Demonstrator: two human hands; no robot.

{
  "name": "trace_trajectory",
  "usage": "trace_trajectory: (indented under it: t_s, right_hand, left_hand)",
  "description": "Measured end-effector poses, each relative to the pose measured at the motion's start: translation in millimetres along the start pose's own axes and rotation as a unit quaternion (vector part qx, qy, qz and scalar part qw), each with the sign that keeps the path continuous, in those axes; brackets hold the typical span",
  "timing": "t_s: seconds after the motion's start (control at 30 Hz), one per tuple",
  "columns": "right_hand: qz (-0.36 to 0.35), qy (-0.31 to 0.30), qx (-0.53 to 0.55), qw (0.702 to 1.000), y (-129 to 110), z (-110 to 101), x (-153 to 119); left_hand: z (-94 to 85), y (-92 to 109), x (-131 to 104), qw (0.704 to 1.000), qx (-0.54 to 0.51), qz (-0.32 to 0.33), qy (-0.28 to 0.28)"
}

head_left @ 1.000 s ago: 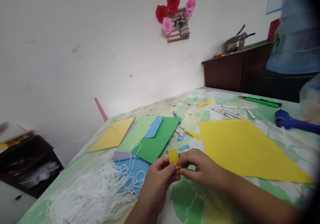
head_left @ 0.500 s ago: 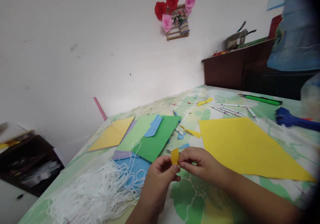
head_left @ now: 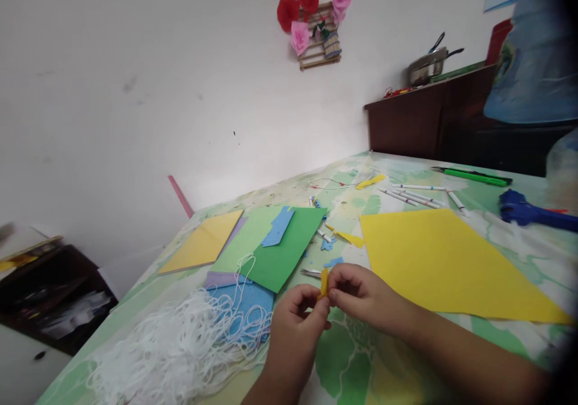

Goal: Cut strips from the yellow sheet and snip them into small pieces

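Note:
A small yellow foam piece [head_left: 324, 283] stands upright between my two hands, seen nearly edge-on. Thumb and fingers of my left hand [head_left: 300, 327] pinch its lower end. My right hand [head_left: 363, 296] is closed at its right side, fingertips against it. Behind the hands lie scissors [head_left: 310, 272], mostly hidden, and blue scraps [head_left: 333, 262]. A large yellow foam sheet [head_left: 442, 260] lies to the right of my right hand. A tangled heap of white cord [head_left: 176, 351] sits to the left of my left hand, partly over a blue sheet [head_left: 244, 309].
Green sheets [head_left: 293, 254] with a blue cut-out [head_left: 279, 227] lie left of centre, beside a pale orange sheet [head_left: 203, 239]. Several markers [head_left: 415, 197], a green utility knife [head_left: 474, 177] and a blue glue gun [head_left: 533, 211] are at the far right. The wall stands behind the table.
The yellow piece has turned from showing its flat face to nearly edge-on. Both hands have shifted slightly to the right, still pinching it.

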State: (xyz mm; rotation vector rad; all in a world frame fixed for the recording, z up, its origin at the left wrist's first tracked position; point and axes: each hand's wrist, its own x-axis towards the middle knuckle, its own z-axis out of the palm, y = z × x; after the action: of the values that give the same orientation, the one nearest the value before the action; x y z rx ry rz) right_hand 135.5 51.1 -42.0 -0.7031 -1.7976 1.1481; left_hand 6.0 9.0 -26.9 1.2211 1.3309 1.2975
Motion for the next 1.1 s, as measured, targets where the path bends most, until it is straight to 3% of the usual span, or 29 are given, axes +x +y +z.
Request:
trace_trajectory:
  t_s: [0.1,0.23,0.4,0.67,0.9,1.1]
  right_hand:
    - [-0.019,-0.006,-0.032,0.999,-3.8,-0.6,-0.4]
    - [-0.087,-0.029,-0.181,0.979,-8.7,-3.0,-1.9]
    - [-0.108,-0.009,-0.259,0.96,-8.4,-2.4,-1.8]
    - [-0.094,-0.001,-0.254,0.963,-3.9,-1.7,-2.2]
    - [-0.139,-0.013,-0.187,0.972,-6.8,-4.9,0.3]
    - [-0.142,0.001,-0.213,0.967,-5.0,-7.4,-1.8]
  left_hand:
    - [-0.4,-2.4,0.8,1.0,-0.014,0.007,-0.001]
    - [-1.6,-2.0,1.8,0.998,-0.062,-0.019,-0.007]
    - [-2.3,-2.4,2.8,0.993,-0.106,-0.055,-0.025]
    - [-1.0,-6.2,2.4,0.995,-0.097,-0.024,-0.018]
    - [-3.2,-7.2,-0.4,0.999,-0.01,0.026,-0.025]
    - [-4.4,-1.5,0.0,0.998,0.046,0.037,-0.038]
